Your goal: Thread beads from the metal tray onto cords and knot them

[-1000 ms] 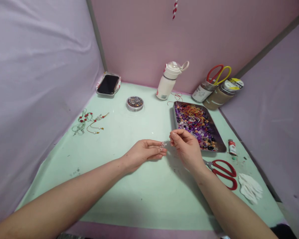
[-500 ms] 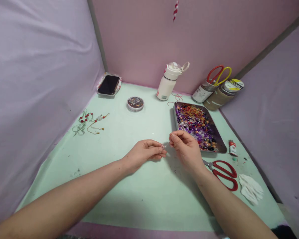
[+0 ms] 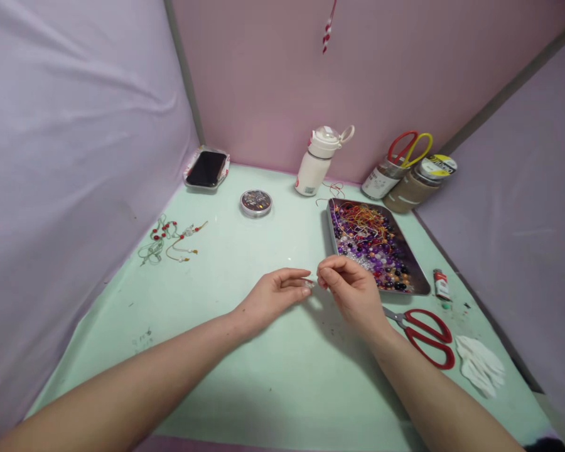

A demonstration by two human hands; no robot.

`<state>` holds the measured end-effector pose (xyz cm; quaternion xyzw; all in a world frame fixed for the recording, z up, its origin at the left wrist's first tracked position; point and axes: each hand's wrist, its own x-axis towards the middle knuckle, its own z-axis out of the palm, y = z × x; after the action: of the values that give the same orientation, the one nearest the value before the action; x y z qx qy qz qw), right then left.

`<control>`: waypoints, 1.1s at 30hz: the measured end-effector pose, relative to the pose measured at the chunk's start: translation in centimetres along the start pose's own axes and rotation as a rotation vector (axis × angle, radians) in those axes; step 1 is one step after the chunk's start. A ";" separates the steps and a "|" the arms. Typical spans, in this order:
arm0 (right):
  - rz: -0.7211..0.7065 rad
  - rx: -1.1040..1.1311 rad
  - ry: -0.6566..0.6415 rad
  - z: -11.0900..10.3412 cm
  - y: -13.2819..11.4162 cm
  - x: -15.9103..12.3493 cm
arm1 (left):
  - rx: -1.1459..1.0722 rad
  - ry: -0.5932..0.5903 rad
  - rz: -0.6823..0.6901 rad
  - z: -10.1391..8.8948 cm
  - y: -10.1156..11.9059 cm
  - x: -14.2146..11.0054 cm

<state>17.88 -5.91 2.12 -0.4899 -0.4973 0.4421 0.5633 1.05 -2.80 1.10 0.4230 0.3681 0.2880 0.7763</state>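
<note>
Over the middle of the table, my left hand (image 3: 275, 295) is closed at the fingertips on a small clear bead (image 3: 309, 284), which is partly hidden. Close by on the right, my right hand (image 3: 351, 285) pinches thumb against forefinger; what it holds is too fine to make out. The fingertips of both hands nearly meet. Behind my right hand stands a metal tray (image 3: 417, 276) of purple, clear, black and orange beads, with a tangle of red and yellow threads (image 3: 365, 220) on top. Red-handled scissors (image 3: 428, 336) lie beside my right wrist.
A beaded green cord (image 3: 167, 238) lies at left. Further back are a phone (image 3: 207, 169), a round container (image 3: 256, 203), a white bottle (image 3: 314, 166) and two jars (image 3: 381, 179), one holding red and yellow handles. A lighter (image 3: 441, 284) and white glove (image 3: 480, 364) lie right.
My left fingers have loosened and spread slightly around the bead. My right hand keeps its pinch in nearly the same place. The whole view has shifted slightly.
</note>
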 end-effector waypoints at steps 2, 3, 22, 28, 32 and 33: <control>-0.056 -0.074 0.017 0.0 -0.3 0.1 | -0.089 0.031 -0.065 0.0 0.0 -0.1; -0.078 -0.113 0.023 0.0 -0.4 0.1 | -0.126 0.036 -0.118 0.0 0.0 -0.1; -0.026 -0.285 -0.139 1.0 -0.3 -0.6 | -0.393 0.129 -0.272 -0.5 1.4 0.1; 0.087 -0.203 -0.050 1.2 0.2 -0.5 | -0.388 0.148 -0.249 -0.7 1.2 0.3; 0.003 -0.337 -0.014 1.2 0.1 -0.5 | -0.395 0.152 -0.201 -0.8 0.9 0.3; -0.026 -0.381 -0.018 1.2 0.0 -0.5 | -0.392 0.142 -0.189 -0.8 0.9 0.3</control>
<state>16.66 -6.30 2.04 -0.5771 -0.5833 0.3370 0.4618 0.48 -1.79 1.54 0.2065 0.3970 0.3090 0.8392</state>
